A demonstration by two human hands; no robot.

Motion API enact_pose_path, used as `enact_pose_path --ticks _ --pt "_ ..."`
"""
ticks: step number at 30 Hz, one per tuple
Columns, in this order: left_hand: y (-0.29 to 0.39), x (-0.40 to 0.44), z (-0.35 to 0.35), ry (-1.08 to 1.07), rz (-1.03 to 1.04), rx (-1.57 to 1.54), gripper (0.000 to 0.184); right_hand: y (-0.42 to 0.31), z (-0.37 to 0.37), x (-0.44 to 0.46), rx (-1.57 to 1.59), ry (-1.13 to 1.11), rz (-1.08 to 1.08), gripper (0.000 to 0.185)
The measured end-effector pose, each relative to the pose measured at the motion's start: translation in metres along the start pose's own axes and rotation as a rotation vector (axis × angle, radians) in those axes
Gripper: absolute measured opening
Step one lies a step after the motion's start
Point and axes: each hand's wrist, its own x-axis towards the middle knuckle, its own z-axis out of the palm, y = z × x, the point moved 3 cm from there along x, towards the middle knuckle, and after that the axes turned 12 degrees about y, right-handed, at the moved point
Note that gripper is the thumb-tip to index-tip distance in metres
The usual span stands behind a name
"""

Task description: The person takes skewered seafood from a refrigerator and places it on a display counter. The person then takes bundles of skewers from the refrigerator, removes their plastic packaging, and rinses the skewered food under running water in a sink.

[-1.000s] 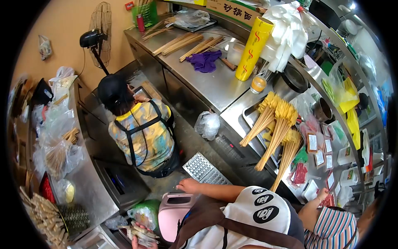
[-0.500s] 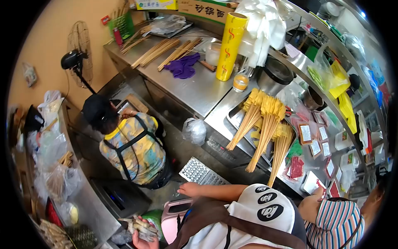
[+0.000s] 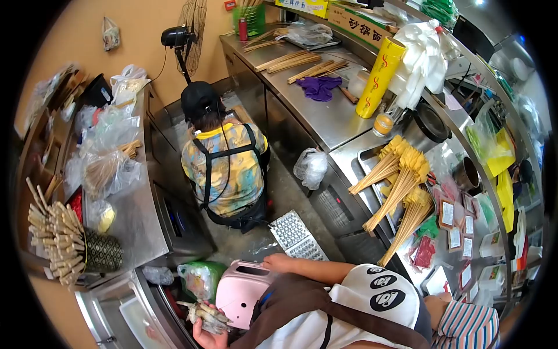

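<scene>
My left hand (image 3: 210, 335) is closed around a bunch of pale greyish-white pieces (image 3: 203, 317) with darker ends; their exact kind is not clear. It is low in the view, between an open pull-out compartment (image 3: 135, 305) and a pink plastic piece (image 3: 238, 291) with a handle slot. My right hand (image 3: 278, 263) is by the top corner of that pink piece. Its fingers bend downward, and whether they grip anything is unclear. Just left of the pink piece is a green-and-clear plastic bag (image 3: 200, 278).
A person in a black cap (image 3: 226, 163) crouches ahead in the aisle. A patterned holder (image 3: 104, 250) with pale sticks stands at left. Yellow food skewers (image 3: 401, 186) lie on a tray at right, beside red packs (image 3: 426, 251). A white perforated grate (image 3: 297, 235) lies on the floor.
My view has swung left, so the scene sits further right and the open compartment shows. The person ahead has lowered their head and arm. My left hand still holds the pale pieces.
</scene>
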Motion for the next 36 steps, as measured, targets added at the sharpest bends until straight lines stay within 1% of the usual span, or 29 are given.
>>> enact_pose_path --ticks 2,3,4,6,8,10,12,14,16,18,19,20,22,24,26,28,30,31,32,34,35,36 --pt "0.003 -0.010 -0.017 0.013 0.018 -0.018 0.051 -0.010 -0.002 -0.003 -0.011 -0.052 -0.033 0.042" --pt "0.005 -0.013 -0.025 0.012 0.027 -0.039 0.051 -0.010 -0.004 0.001 -0.021 -0.038 -0.071 0.043" --pt "0.007 -0.015 -0.034 0.010 0.037 -0.060 0.051 -0.012 -0.011 0.001 0.012 0.018 -0.023 0.039" --pt "0.011 -0.017 -0.043 0.022 0.045 -0.074 0.051 -0.016 -0.034 0.003 0.073 0.164 -0.030 0.033" --pt "0.011 -0.019 -0.047 0.021 0.088 -0.080 0.050 -0.006 -0.058 0.011 0.192 0.282 0.052 0.027" --pt "0.013 -0.021 -0.048 0.023 0.090 -0.132 0.048 0.001 -0.092 0.019 0.223 0.460 0.059 0.026" --pt "0.014 -0.021 -0.058 0.034 0.112 -0.166 0.048 0.026 -0.122 0.039 0.338 0.639 0.106 0.027" --pt "0.014 -0.022 -0.065 0.037 0.143 -0.150 0.048 0.043 -0.167 0.056 0.280 0.820 0.084 0.031" --pt "0.016 -0.021 -0.059 0.035 0.175 -0.130 0.048 0.037 -0.221 0.066 0.207 0.901 0.163 0.035" --pt "0.023 -0.025 -0.041 -0.029 0.070 -0.144 0.036 0.044 -0.274 0.081 0.096 1.055 0.086 0.040" --pt "0.021 -0.024 -0.034 0.079 0.092 -0.137 0.033 0.044 -0.301 0.087 0.096 1.110 0.086 0.041" --pt "0.020 -0.021 -0.025 0.120 0.099 -0.124 0.033 0.046 -0.329 0.094 0.097 1.165 0.088 0.042" --pt "0.019 -0.011 -0.007 0.148 0.112 -0.105 0.033 0.074 -0.386 0.112 -0.027 1.248 0.124 0.043" --pt "0.017 0.006 0.014 0.159 0.125 -0.090 0.033 0.094 -0.443 0.122 -0.237 1.360 0.073 0.046" --pt "0.012 0.029 0.041 0.165 0.139 -0.077 0.033 0.112 -0.497 0.134 -0.302 1.417 0.213 0.048" --pt "0.004 0.059 0.071 0.167 0.146 -0.068 0.034 0.145 -0.550 0.152 -0.357 1.449 0.355 0.050" --pt "-0.004 0.092 0.107 0.168 0.156 -0.062 0.034 0.178 -0.597 0.173 -0.364 1.546 0.407 0.051" --pt "-0.008 0.111 0.127 0.166 0.161 -0.058 0.034 0.192 -0.617 0.182 -0.474 1.578 0.368 0.054" --pt "-0.011 0.128 0.148 0.164 0.158 -0.044 0.034 0.208 -0.630 0.192 -0.475 1.575 0.388 0.054" --pt "-0.017 0.163 0.189 0.155 0.164 -0.026 0.034 0.226 -0.659 0.202 -0.437 1.549 0.562 0.050" --pt "-0.021 0.179 0.206 0.142 0.168 -0.017 0.034 0.230 -0.671 0.206 -0.440 1.544 0.576 0.050" --pt "-0.024 0.194 0.224 0.133 0.171 -0.007 0.034 0.231 -0.680 0.214 -0.560 1.312 0.699 0.043"
